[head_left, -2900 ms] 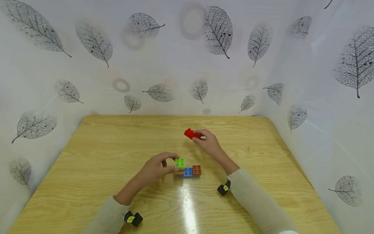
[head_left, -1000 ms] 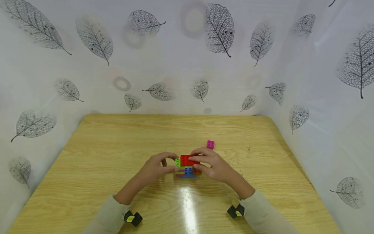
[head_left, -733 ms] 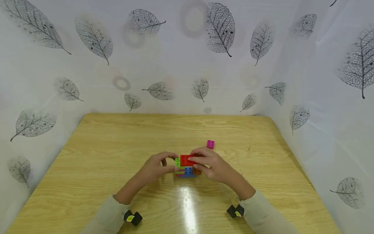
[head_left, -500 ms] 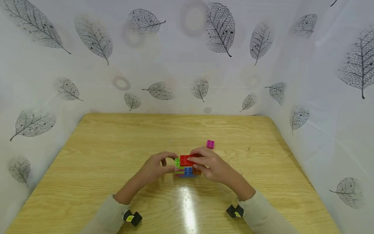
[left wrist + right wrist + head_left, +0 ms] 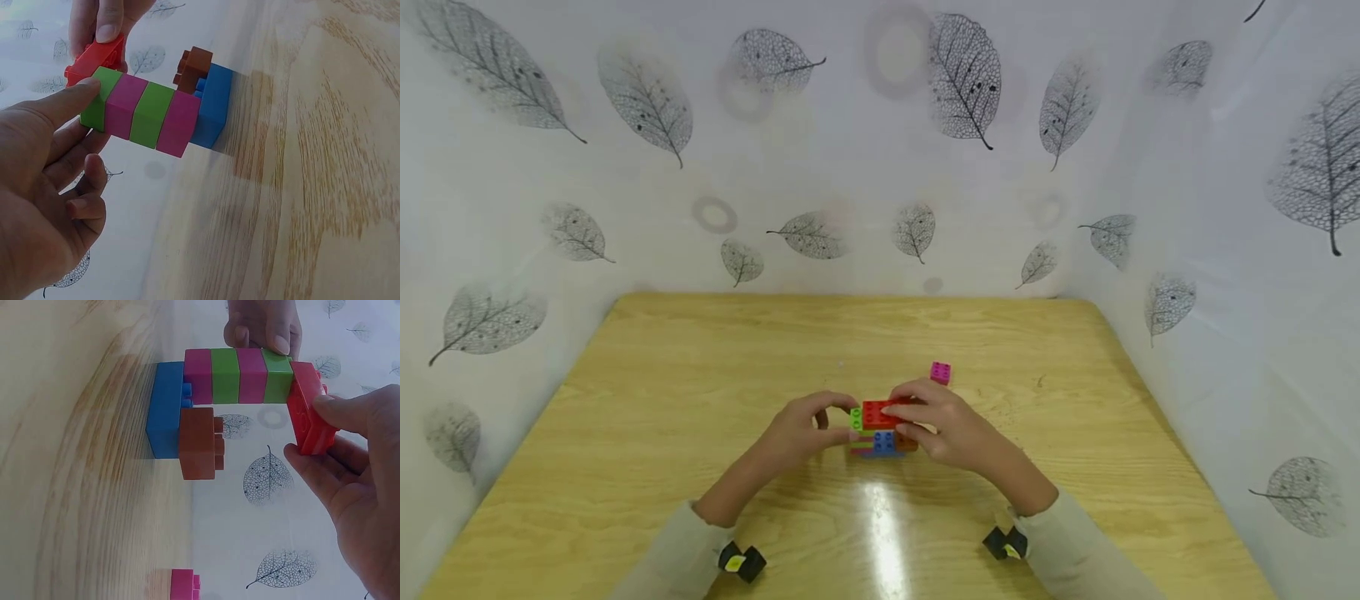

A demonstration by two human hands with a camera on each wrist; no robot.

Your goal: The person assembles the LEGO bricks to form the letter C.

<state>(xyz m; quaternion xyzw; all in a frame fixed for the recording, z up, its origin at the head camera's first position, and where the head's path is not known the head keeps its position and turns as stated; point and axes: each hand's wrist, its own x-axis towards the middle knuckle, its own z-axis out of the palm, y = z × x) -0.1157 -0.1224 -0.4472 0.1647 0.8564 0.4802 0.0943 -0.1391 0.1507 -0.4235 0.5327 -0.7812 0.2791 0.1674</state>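
Note:
A blue toy building brick [image 5: 165, 412] lies flat on the table. One end of it carries a column of alternating pink [image 5: 198, 376] and green [image 5: 225, 376] bricks. Its other end bears a brown brick [image 5: 197, 444]. My left hand [image 5: 797, 429] pinches the topmost green brick [image 5: 103, 100] between thumb and fingers. A longer red brick [image 5: 307, 406] sits at the column's top, overhanging above the brown one and slightly tilted in the right wrist view. My right hand [image 5: 951, 425] pinches its overhanging end. Whether its studs are fully seated, I cannot tell.
A loose pink brick [image 5: 940, 372] stands on the wooden table [image 5: 715, 342] just beyond the right hand. Leaf-patterned white sheeting [image 5: 842, 167] rises behind the table and along its sides.
My right hand has brought the red brick from the back of the table onto the column's top, uncovering the loose pink brick. Over the last second both hands have stayed nearly still.

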